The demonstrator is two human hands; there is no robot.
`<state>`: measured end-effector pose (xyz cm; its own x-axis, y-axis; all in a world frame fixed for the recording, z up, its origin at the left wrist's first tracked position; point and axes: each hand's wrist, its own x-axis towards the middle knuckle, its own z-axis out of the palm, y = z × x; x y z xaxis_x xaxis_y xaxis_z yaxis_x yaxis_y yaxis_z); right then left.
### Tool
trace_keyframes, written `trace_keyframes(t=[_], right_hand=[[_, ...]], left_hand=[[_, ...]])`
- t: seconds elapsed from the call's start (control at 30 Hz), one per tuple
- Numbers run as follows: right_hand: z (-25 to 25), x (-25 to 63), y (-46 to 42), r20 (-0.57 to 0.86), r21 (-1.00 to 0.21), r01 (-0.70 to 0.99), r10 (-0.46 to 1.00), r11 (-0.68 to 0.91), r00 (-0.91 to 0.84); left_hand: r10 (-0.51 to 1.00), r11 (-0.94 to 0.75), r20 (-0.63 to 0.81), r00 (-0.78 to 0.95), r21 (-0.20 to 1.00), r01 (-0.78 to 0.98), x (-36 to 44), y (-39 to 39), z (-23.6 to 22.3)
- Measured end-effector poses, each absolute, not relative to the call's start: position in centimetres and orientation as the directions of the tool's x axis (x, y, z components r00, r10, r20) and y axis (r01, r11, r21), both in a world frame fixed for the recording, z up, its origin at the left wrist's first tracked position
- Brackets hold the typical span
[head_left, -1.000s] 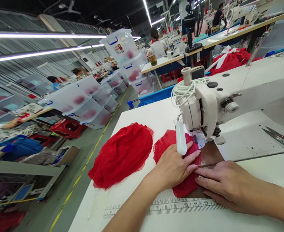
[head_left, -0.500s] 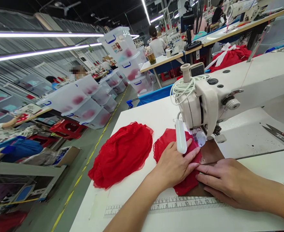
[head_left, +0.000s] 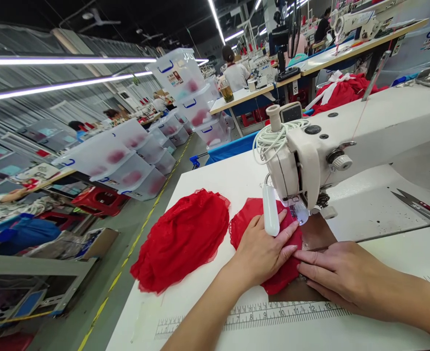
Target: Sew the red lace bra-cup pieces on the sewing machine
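My left hand [head_left: 264, 251] lies flat, fingers stretched, on a red lace piece [head_left: 249, 217] under the head of a white sewing machine [head_left: 310, 156]. My right hand [head_left: 341, 278] rests flat beside it, fingertips touching the fabric's right edge over a brown plate [head_left: 319, 234] near the needle. A white tube-shaped lamp [head_left: 269, 214] hangs just above my left fingers. Neither hand grips anything.
A pile of red lace pieces [head_left: 184, 239] lies left of my hands on the white table [head_left: 215, 175]. A printed ruler [head_left: 259, 314] runs along the front edge. Scissors [head_left: 420, 207] lie at the right. Stacked clear bins [head_left: 134, 156] line the aisle; other workers sit beyond.
Both hands have shifted slightly left and forward with the fabric toward the needle. The view has tilted a little; nothing was taken or released.
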<state>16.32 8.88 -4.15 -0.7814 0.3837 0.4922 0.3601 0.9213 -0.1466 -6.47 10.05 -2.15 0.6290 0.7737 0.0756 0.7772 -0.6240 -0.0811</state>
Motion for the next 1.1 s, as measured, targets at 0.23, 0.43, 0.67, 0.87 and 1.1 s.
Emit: trace_keyframes(t=[0.23, 0.43, 0.67, 0.87, 1.1], right_hand=[[-3.7, 16.6, 8.3, 0.446, -0.183, 0.279, 0.333, 0.943, -0.831], [-3.5, 16.6, 8.2, 0.465, -0.17, 0.25, 0.301, 0.953, -0.833], [-3.5, 16.5, 8.3, 0.472, -0.164, 0.233, 0.284, 0.959, -0.835], [-3.1, 16.4, 8.4, 0.449, -0.187, 0.206, 0.27, 0.961, -0.852], [-3.0, 16.5, 8.5, 0.445, -0.2, 0.199, 0.27, 0.959, -0.854]], left_hand=[[0.827, -0.563, 0.165, 0.538, 0.252, 0.787, -6.8, 10.1, -1.3], [0.891, -0.441, 0.065, 0.449, 0.36, 0.822, -5.9, 9.6, -2.0], [0.886, -0.448, 0.06, 0.459, 0.362, 0.817, -5.4, 10.1, -2.7], [0.906, -0.408, 0.049, 0.42, 0.357, 0.84, -5.0, 10.1, -2.6], [0.919, -0.376, 0.006, 0.395, 0.318, 0.87, -4.7, 9.6, -2.5]])
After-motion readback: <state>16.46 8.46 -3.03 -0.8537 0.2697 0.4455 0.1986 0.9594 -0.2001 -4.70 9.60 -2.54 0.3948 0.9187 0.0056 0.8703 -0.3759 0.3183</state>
